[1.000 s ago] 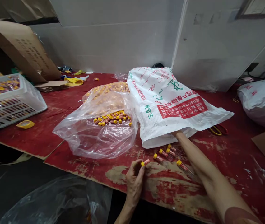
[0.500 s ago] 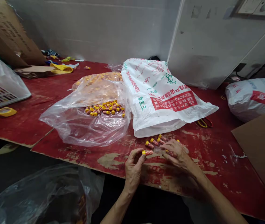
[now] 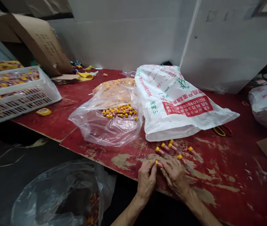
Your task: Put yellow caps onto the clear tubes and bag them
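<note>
While the tube (image 3: pixel 159 165) is being held close to the near edge of the table (image 3: pixel 96 152), its yellow cap (image 3: pixel 156 162) is apparently being pinched, narrowly, by the left hand (image 3: pixel 147 175). Its other end is being hidden by the right hand (image 3: pixel 176 175) — whether anything is being gripped there cannot be told. A fitting or adjusting step is seemingly being carried out, and a steady, aligned hold is being called for next. The long axis is being slanted mostly sideways — cap directed left and slightly away — with five loose tubes (image 3: pixel 167 148) laid out beyond.
</note>
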### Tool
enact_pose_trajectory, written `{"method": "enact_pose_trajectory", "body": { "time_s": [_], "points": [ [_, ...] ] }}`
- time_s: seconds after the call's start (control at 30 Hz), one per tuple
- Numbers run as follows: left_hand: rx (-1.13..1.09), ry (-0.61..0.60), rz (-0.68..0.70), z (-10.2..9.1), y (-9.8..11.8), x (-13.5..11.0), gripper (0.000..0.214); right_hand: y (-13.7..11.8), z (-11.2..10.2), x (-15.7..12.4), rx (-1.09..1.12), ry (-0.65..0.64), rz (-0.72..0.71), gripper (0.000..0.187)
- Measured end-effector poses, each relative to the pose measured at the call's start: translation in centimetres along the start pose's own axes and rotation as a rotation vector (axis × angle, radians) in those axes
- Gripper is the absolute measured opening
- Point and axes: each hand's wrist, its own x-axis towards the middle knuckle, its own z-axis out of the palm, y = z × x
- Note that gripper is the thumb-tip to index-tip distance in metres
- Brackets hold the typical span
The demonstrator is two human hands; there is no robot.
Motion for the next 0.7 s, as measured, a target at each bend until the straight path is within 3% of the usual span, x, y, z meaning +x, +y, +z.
{"method": "enact_pose_trajectory", "body": {
  "time_s": [0.07, 0.17, 0.27, 0.37, 0.53, 0.63, 0.7],
  "points": [
    [0.144, 0.042, 0.124, -1.0, 0.1, 1.3, 0.023, 0.0, 0.7, -0.1, -0.132, 0.016, -0.001, 0.025],
    [0.319, 0.238, 0.249, -3.6, 0.2, 5.2, 0.024, 0.3, 1.2, -0.3, -0.221, 0.066, 0.003, 0.025],
    [0.575, 0.32, 0.196, -6.8, -0.6, 11.1, 0.023, 1.5, 1.1, -0.6, -0.217, 0.065, 0.011, 0.031],
    [0.756, 0.264, 0.079, -9.2, -2.5, 17.7, 0.028, 4.3, 0.4, -0.5, -0.246, 0.068, -0.003, 0.035],
    [0.824, 0.209, -0.007, -10.0, -5.9, 25.6, 0.025, 11.4, -0.1, 2.7, -0.437, 0.021, 0.16, 0.031],
    [0.831, 0.219, -0.033, -9.8, -6.9, 27.7, 0.022, 15.2, 0.8, 6.4, -0.502, -0.064, 0.21, 0.026],
    [0.818, 0.238, -0.04, -9.8, -7.3, 28.2, 0.022, 17.0, 1.9, 9.2, -0.421, -0.114, 0.205, 0.025]
  ]
}}
